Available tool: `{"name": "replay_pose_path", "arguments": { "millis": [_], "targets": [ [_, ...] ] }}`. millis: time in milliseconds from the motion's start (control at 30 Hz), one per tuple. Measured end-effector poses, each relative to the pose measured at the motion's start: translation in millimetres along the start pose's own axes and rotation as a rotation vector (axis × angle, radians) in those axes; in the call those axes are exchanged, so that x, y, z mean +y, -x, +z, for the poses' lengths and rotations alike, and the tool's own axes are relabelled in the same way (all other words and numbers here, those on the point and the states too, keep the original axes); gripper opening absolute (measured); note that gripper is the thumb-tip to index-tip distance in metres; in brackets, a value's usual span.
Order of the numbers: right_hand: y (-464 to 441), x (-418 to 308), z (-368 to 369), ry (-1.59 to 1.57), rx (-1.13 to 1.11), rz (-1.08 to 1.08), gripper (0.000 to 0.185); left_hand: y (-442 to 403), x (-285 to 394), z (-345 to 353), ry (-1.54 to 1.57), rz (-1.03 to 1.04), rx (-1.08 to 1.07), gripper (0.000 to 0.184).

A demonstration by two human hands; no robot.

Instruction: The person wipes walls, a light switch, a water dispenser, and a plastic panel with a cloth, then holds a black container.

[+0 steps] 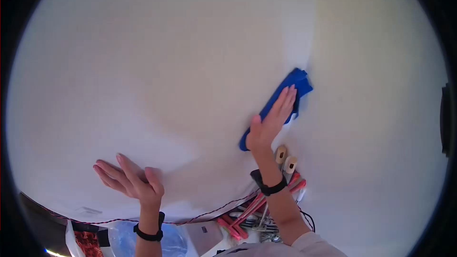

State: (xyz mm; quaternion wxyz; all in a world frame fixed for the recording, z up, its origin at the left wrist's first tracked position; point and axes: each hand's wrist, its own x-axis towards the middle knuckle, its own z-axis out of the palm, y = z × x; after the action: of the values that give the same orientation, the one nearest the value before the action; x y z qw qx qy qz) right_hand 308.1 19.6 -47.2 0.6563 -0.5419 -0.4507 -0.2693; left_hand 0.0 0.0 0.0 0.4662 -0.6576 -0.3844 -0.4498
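Head view: our right hand (272,123) lies flat on blue cloth (270,107).
At eight o'clock, our left hand (131,179) spreads wide; toward seven, a white container (71,239) holds red material (88,243).

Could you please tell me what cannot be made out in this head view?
In the head view:
- Right palm: hidden by the right hand itself, over the blue cloth.
- Faint label: too small to read.
- Dark object: merges into the black right border.
- Bluish translucent item: crossed by the left forearm, cut off by the bottom edge.

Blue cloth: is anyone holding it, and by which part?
The right hand lies flat over the blue cloth, along its middle and lower end, not visibly gripping; the left hand holds nothing.
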Motion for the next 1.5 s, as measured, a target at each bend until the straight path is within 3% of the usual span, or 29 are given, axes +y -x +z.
{"name": "replay_pose_path", "arguments": {
  "millis": [167, 300, 600, 900, 1000, 1133, 1500],
  "targets": [
    [25.3, 42.7, 1.5, -0.034, 0.025, -0.011, 0.079, -2.1, -0.2, 8.1, -0.011, 0.000, 0.025, 0.058],
    [91.2, 55.2, -6.0, 0.014, -0.034, 0.147, 0.078, 0.3, 0.6, 7.5, 0.008, 0.000, 0.047, 0.057],
    [158.8, 11.6, 7.4, -0.083, -0.068, 0.316, 0.097, -2.8, 1.9, 8.0, -0.013, 0.018, 0.073, 0.058],
    [78.1, -75.7, 29.7, -0.035, -0.104, -0.081, 0.089, 1.7, 0.3, 6.1, -0.024, -0.015, 0.026, 0.058],
    [43.4, -68.4, 33.0, -0.077, 0.020, -0.103, 0.076, 3.9, -0.9, 7.8, -0.020, -0.018, 0.015, 0.059],
    [22.7, -46.0, 28.0, -0.034, 0.034, -0.176, 0.076, 0.3, 0.0, 5.6, -0.013, -0.002, 0.015, 0.059],
    [46.1, 28.5, 1.8, -0.027, 0.058, 0.060, 0.081, -2.9, -0.5, 5.8, 0.020, 0.007, 0.042, 0.058]
  ]
}}
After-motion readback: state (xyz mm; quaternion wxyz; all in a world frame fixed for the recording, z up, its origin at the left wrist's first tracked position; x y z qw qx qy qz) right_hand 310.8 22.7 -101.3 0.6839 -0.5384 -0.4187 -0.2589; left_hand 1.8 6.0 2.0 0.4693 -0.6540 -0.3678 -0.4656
